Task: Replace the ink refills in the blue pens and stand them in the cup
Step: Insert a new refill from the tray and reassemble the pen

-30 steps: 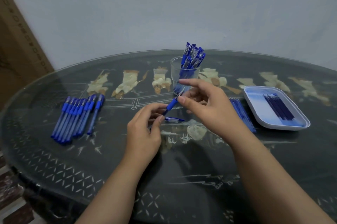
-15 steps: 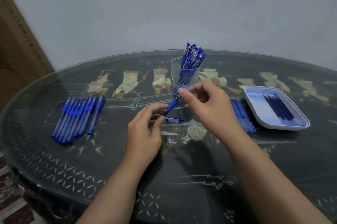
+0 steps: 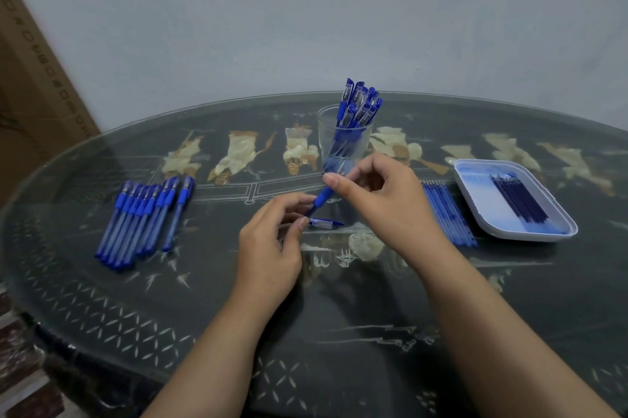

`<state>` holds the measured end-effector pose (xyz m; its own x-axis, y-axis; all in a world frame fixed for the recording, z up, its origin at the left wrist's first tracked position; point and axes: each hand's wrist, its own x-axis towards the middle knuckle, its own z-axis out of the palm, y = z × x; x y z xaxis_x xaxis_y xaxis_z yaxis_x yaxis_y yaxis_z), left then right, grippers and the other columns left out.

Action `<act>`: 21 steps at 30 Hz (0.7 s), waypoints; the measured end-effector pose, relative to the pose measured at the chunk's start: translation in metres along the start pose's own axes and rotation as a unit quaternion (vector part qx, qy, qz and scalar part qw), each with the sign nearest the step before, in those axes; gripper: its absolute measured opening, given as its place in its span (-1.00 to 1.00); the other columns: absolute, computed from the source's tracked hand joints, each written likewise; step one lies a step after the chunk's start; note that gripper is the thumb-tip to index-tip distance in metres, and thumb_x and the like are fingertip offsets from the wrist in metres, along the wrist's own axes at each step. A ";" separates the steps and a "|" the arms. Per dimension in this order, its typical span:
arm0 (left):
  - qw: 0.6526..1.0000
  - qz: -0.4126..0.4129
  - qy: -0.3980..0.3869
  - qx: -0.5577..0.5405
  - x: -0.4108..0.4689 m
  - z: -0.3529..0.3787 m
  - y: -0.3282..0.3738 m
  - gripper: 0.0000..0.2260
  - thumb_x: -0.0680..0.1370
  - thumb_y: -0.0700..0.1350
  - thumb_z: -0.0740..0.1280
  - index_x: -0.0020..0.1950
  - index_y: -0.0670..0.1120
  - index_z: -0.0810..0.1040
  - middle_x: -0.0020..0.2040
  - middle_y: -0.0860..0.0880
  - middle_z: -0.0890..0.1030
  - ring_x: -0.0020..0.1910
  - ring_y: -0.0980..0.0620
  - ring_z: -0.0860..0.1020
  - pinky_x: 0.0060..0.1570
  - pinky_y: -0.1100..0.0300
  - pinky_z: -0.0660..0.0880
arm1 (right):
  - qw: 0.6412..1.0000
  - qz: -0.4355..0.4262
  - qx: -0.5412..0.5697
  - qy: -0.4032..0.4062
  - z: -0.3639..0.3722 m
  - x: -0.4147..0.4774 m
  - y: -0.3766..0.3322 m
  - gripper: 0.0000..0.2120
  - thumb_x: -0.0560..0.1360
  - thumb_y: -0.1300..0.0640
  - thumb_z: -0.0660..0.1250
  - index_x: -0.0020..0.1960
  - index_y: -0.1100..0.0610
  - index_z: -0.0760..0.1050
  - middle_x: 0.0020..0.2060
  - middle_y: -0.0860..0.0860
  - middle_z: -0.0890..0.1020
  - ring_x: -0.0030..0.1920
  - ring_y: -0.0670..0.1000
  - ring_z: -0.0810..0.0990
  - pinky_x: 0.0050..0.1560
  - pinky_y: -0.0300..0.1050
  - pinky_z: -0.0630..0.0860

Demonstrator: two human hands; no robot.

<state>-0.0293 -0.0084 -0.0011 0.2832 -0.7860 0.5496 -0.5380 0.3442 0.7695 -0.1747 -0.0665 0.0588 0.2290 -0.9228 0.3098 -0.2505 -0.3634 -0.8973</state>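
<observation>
My left hand (image 3: 272, 247) grips the lower barrel of a blue pen (image 3: 321, 199) that slants up to the right. My right hand (image 3: 384, 200) pinches the pen's tip end between thumb and fingers. The pen's cap (image 3: 324, 223) lies on the glass just below, beside my left thumb. Behind my hands stands a clear glass cup (image 3: 343, 142) with several capped blue pens upright in it. A row of several blue pens (image 3: 146, 220) lies on the left. Several blue refills (image 3: 448, 213) lie right of my right hand.
A white tray (image 3: 482, 210) at the right holds several dark refills (image 3: 520, 200). The round glass-topped table (image 3: 339, 315) has a dark patterned surface. A cardboard box (image 3: 30, 84) leans at the far left against the wall.
My right hand's fingers have curled closer onto the pen's tip, from an extended pinch a second ago. The left hand and the pen have stayed put.
</observation>
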 end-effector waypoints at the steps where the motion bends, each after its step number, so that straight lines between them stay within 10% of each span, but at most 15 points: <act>1: 1.000 -0.002 0.000 0.001 0.000 0.000 0.000 -0.65 0.49 -0.42 0.35 0.08 0.02 0.58 -0.02 0.11 0.62 0.00 0.24 0.59 -0.01 0.48 0.44 | 1.000 0.006 0.005 -0.006 0.000 0.000 0.001 -0.78 0.38 -0.09 0.49 -0.12 0.00 0.55 -0.28 -0.06 0.53 -0.31 -0.14 0.45 -0.24 -0.23 0.46; 4: 1.000 -0.010 0.006 -0.001 0.000 -0.001 -0.001 -0.65 0.49 -0.42 0.35 0.09 0.02 0.59 -0.02 0.10 0.63 -0.01 0.23 0.59 -0.01 0.47 0.46 | 0.999 0.004 0.012 -0.040 -0.001 0.000 0.002 -0.77 0.45 0.00 0.46 0.10 -0.06 0.59 -0.06 -0.01 0.59 -0.15 -0.02 0.55 -0.08 -0.22 0.53; 8: 1.000 -0.009 0.006 -0.001 0.000 0.000 -0.001 -0.63 0.49 -0.42 0.35 0.07 0.05 0.58 -0.03 0.13 0.62 -0.01 0.23 0.59 -0.01 0.47 0.45 | 1.000 -0.008 -0.019 0.021 0.004 0.000 0.002 -0.81 0.40 -0.04 0.50 -0.20 0.05 0.56 -0.24 -0.04 0.58 -0.27 -0.11 0.50 -0.22 -0.27 0.43; 21: 1.000 -0.025 0.009 -0.015 0.000 -0.001 0.000 -0.62 0.50 -0.41 0.34 0.08 0.06 0.58 -0.02 0.09 0.63 -0.01 0.23 0.59 -0.01 0.48 0.45 | 0.999 0.009 0.046 -0.010 0.007 -0.001 0.006 -0.91 0.54 0.04 0.35 -0.02 0.03 0.58 -0.19 -0.12 0.60 -0.18 -0.17 0.53 -0.12 -0.30 0.49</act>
<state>-0.0281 -0.0082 -0.0007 0.3239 -0.7936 0.5151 -0.4991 0.3193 0.8056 -0.1699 -0.0669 0.0511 0.2439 -0.9260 0.2882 -0.1672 -0.3329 -0.9280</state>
